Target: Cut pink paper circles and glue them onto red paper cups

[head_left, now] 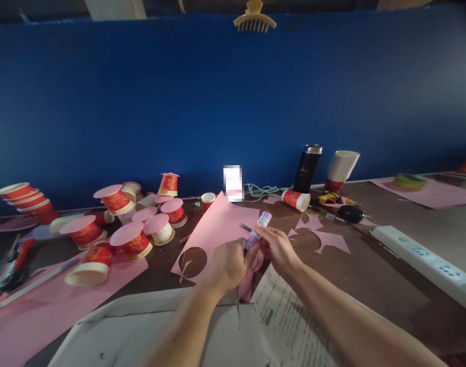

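Observation:
A purple and white tube (262, 224), which looks like a glue stick, is tilted up between my hands above the pink paper. My left hand (229, 261) is closed around its lower end. Higher up, the fingers of my right hand (277, 246) are also closed on the tube. Just behind it, the dark tip of a tool, perhaps scissors (245, 226), lies on a large pink sheet (213, 229) with a round hole cut in it. Beneath my hands hangs or lies more pink paper (246, 288); its exact shape is partly hidden.
Several red paper cups (131, 248) with pink discs on their ends stand at left. Pink offcuts (334, 241), a fallen cup (296, 200), a black flask (308, 168) and a white power strip (427, 262) are at right. A blue panel (179, 102) closes the back.

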### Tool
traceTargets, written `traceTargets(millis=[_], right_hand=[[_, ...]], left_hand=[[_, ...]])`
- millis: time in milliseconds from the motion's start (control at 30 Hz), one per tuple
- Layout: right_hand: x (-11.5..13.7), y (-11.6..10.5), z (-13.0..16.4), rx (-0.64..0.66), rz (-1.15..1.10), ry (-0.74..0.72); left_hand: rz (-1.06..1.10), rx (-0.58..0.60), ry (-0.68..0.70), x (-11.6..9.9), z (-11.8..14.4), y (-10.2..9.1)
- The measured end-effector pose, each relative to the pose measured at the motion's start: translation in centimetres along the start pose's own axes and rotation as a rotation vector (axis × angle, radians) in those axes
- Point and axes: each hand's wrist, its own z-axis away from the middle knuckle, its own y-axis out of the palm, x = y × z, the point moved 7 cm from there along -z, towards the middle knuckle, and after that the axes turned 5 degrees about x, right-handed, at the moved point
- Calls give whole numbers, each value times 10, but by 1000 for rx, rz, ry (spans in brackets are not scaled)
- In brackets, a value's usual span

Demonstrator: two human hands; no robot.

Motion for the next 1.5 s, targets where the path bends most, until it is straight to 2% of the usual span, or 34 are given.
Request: traceTargets(millis=[33, 67, 133, 167, 233, 300, 400, 500, 600, 733, 900, 1000, 1067, 1100, 1167, 1233, 1333, 1500], right_hand=[[8, -9, -4, -14, -10, -2], [20, -27, -6, -130, -67, -52], [44, -55, -12, -197, -100, -97], [56, -67, -13, -211, -116, -135], [76, -81, -12, -213, -168, -290], [75, -78, -10, -179, -173, -328], [55, -57, -8, -79, -121, -269], [37, -43, -8, 10, -94, -164], [27, -38, -7, 99, -126, -30], [27, -31, 2, 249, -212, 105], [27, -20, 17, 456, -175, 218], [22, -16, 25, 562, -119, 294], [19, -16, 27, 594, -95, 326], [17, -16, 27, 596, -89, 336], [15, -17, 26, 577, -82, 349], [13, -18, 25, 559, -74, 361], [10, -20, 23, 534, -65, 381], [7, -20, 19, 488, -70, 368]], left_hand=[[16, 5, 13, -3, 4, -1], [42, 15, 32, -5, 8, -2], [107, 24, 89, -9, 18, -4], [117, 13, 71, -6, 21, -5], [115, -108, -55, 7, 24, -11], [68, -245, -156, 20, 25, -18], [17, -293, -208, 30, 20, -20], [-58, -260, -274, 34, 16, -22], [-172, -176, -364, 40, 11, -24], [-278, -48, -499, 60, 0, -21], [-274, -41, -575, 86, -11, -19], [-321, -184, -530, 81, -8, -29], [-324, -260, -418, 67, -5, -34], [-289, -240, -327, 59, -5, -33], [-141, -103, -125, 45, -7, -23], [31, 23, 8, 36, -6, -12], [176, 102, 66, 36, -5, -1], [269, 201, 87, 39, -6, 14]])
